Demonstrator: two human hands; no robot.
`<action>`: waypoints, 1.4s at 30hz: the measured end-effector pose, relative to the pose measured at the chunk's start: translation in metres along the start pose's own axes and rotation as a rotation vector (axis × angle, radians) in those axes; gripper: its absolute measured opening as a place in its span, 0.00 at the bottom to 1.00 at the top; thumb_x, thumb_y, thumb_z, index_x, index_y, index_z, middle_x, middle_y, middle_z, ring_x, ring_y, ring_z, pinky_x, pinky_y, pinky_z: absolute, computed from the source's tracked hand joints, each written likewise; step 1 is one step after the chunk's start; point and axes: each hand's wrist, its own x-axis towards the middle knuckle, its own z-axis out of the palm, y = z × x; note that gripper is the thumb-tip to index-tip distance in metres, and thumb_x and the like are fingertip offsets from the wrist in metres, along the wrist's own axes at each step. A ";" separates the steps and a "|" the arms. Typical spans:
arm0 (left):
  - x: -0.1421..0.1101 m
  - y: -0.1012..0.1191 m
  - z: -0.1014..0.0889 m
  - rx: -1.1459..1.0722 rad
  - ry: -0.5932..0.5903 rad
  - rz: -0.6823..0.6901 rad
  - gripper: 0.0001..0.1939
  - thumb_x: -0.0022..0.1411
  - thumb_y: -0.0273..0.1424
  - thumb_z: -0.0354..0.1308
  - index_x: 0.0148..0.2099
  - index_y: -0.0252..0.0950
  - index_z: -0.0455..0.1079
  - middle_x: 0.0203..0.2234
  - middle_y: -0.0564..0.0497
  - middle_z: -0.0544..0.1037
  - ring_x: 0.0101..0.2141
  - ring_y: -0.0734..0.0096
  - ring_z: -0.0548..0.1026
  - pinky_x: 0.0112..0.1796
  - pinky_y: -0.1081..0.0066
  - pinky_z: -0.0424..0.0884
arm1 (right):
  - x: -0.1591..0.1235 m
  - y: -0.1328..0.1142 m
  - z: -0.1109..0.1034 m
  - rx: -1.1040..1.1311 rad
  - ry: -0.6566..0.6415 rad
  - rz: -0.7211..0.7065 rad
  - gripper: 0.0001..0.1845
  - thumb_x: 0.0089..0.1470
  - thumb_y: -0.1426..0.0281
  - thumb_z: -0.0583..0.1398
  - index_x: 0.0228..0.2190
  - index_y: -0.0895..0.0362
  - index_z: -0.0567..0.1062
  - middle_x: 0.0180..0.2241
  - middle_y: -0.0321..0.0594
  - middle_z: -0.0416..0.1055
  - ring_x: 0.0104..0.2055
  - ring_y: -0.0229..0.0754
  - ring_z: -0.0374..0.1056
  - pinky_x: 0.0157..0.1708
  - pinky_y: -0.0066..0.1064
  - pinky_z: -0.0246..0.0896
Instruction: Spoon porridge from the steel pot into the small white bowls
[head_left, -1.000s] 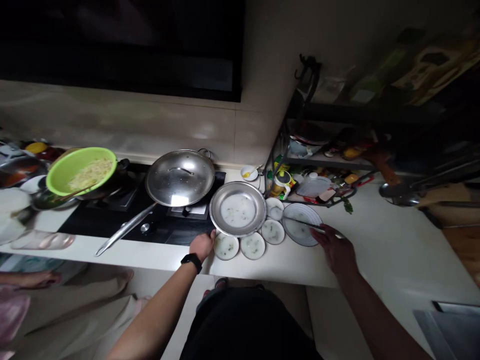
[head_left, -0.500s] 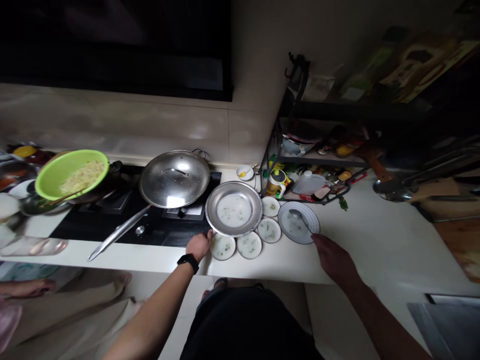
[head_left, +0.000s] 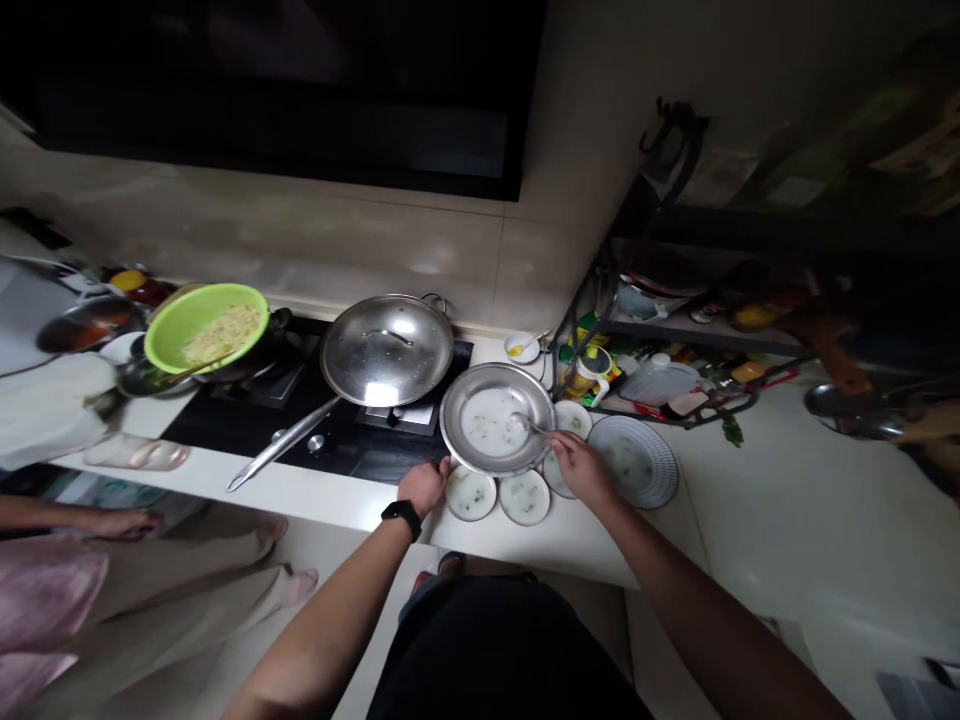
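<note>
My left hand (head_left: 424, 487) grips the near left rim of a metal basin (head_left: 455, 440), which holds white liquid with green bits. In my right hand (head_left: 581, 470) is a spoon (head_left: 531, 426), its bowl dipped into that liquid at the basin's right side. Small dishes of similar white liquid stand close by: one (head_left: 471, 493) below my left fingers, another (head_left: 525, 497) to its right, and a third (head_left: 571, 418) behind my right hand. One more dish lies partly hidden under that hand. A larger ribbed plate (head_left: 660, 460) with some of the liquid sits to the right.
A lidded wok (head_left: 386, 350) rests on the black hob (head_left: 360, 455), its long handle reaching toward the counter's front edge. Further left are a green bowl (head_left: 169, 340) of pale shreds and another person (head_left: 52, 585). A condiment rack (head_left: 697, 335) stands back right.
My right hand has moved left with the spoon, from the ribbed plate into the basin. My left hand stays at the basin's rim. The view has turned somewhat left.
</note>
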 end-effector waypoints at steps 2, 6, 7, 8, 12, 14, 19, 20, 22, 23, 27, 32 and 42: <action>0.001 0.000 0.000 -0.010 -0.001 -0.008 0.37 0.74 0.51 0.32 0.44 0.32 0.77 0.43 0.33 0.83 0.47 0.54 0.81 0.44 0.65 0.71 | -0.005 0.005 0.008 0.116 0.026 0.152 0.19 0.60 0.52 0.57 0.39 0.53 0.79 0.37 0.47 0.82 0.42 0.53 0.79 0.47 0.46 0.74; 0.001 -0.001 0.000 -0.016 0.007 -0.013 0.37 0.74 0.51 0.33 0.45 0.32 0.77 0.43 0.33 0.83 0.47 0.54 0.81 0.44 0.65 0.70 | -0.015 0.013 0.021 0.529 0.156 0.558 0.20 0.53 0.51 0.64 0.36 0.54 0.77 0.27 0.43 0.80 0.35 0.53 0.80 0.41 0.45 0.77; 0.001 -0.001 0.000 -0.017 0.006 -0.017 0.37 0.74 0.51 0.33 0.45 0.32 0.77 0.43 0.33 0.83 0.47 0.54 0.81 0.44 0.65 0.70 | -0.017 0.015 0.023 0.616 0.176 0.619 0.19 0.51 0.52 0.66 0.35 0.55 0.76 0.27 0.43 0.80 0.34 0.53 0.81 0.41 0.46 0.77; 0.001 -0.001 0.000 -0.019 0.004 -0.022 0.37 0.74 0.51 0.33 0.45 0.32 0.77 0.43 0.34 0.83 0.47 0.54 0.81 0.43 0.65 0.70 | -0.018 0.016 0.025 0.676 0.189 0.658 0.19 0.50 0.52 0.67 0.34 0.55 0.76 0.27 0.43 0.80 0.34 0.53 0.81 0.41 0.47 0.77; 0.000 -0.001 -0.002 -0.023 -0.002 -0.026 0.36 0.74 0.51 0.33 0.44 0.33 0.78 0.42 0.34 0.83 0.47 0.54 0.81 0.44 0.65 0.70 | -0.019 0.017 0.026 0.803 0.203 0.679 0.21 0.46 0.53 0.70 0.34 0.55 0.76 0.30 0.44 0.81 0.35 0.53 0.81 0.44 0.50 0.77; -0.001 -0.001 -0.002 -0.020 0.000 -0.029 0.36 0.74 0.50 0.33 0.44 0.33 0.77 0.42 0.34 0.83 0.47 0.54 0.81 0.44 0.64 0.71 | -0.019 0.015 0.019 0.872 0.229 0.668 0.22 0.45 0.54 0.72 0.35 0.55 0.76 0.31 0.43 0.81 0.36 0.53 0.81 0.47 0.50 0.76; -0.003 -0.001 -0.003 -0.011 0.002 -0.010 0.35 0.74 0.50 0.34 0.42 0.34 0.77 0.42 0.35 0.84 0.46 0.54 0.81 0.44 0.65 0.71 | -0.023 0.009 -0.017 0.911 0.342 0.656 0.21 0.44 0.56 0.74 0.34 0.56 0.78 0.31 0.43 0.81 0.37 0.54 0.81 0.48 0.50 0.76; -0.003 -0.001 -0.003 -0.008 0.007 -0.007 0.35 0.74 0.50 0.34 0.42 0.34 0.77 0.42 0.35 0.84 0.46 0.54 0.81 0.43 0.65 0.71 | -0.025 0.009 -0.028 0.915 0.375 0.654 0.21 0.43 0.57 0.74 0.33 0.57 0.78 0.32 0.43 0.81 0.37 0.54 0.81 0.47 0.49 0.76; -0.003 -0.001 -0.003 0.003 0.003 0.003 0.34 0.74 0.49 0.33 0.42 0.34 0.77 0.42 0.36 0.84 0.46 0.53 0.81 0.43 0.65 0.71 | -0.033 0.009 -0.052 0.908 0.451 0.637 0.20 0.41 0.58 0.75 0.30 0.57 0.77 0.34 0.44 0.81 0.36 0.54 0.81 0.46 0.50 0.77; -0.003 -0.001 -0.003 0.013 0.000 0.007 0.34 0.74 0.49 0.33 0.42 0.34 0.77 0.42 0.36 0.84 0.47 0.53 0.81 0.43 0.65 0.71 | -0.039 0.009 -0.064 0.896 0.491 0.622 0.21 0.40 0.58 0.76 0.28 0.57 0.77 0.35 0.45 0.81 0.35 0.54 0.81 0.45 0.50 0.78; -0.002 0.002 -0.003 0.044 0.006 0.011 0.35 0.74 0.49 0.32 0.41 0.34 0.77 0.41 0.35 0.84 0.47 0.52 0.81 0.43 0.64 0.71 | -0.065 0.016 -0.116 0.813 0.630 0.587 0.24 0.35 0.56 0.77 0.28 0.59 0.77 0.33 0.44 0.80 0.33 0.53 0.81 0.41 0.48 0.79; 0.001 0.003 -0.002 0.065 0.007 0.000 0.37 0.74 0.50 0.31 0.40 0.34 0.77 0.41 0.35 0.84 0.47 0.52 0.81 0.43 0.64 0.72 | -0.093 0.029 -0.160 0.672 0.786 0.598 0.24 0.34 0.57 0.77 0.29 0.59 0.78 0.33 0.43 0.80 0.32 0.50 0.81 0.40 0.43 0.80; 0.000 0.001 0.002 0.049 0.016 0.009 0.37 0.73 0.50 0.31 0.42 0.32 0.77 0.42 0.34 0.83 0.47 0.51 0.81 0.44 0.64 0.71 | -0.115 0.035 -0.159 -0.444 0.143 0.026 0.17 0.61 0.62 0.56 0.41 0.53 0.82 0.46 0.47 0.81 0.47 0.52 0.79 0.50 0.44 0.74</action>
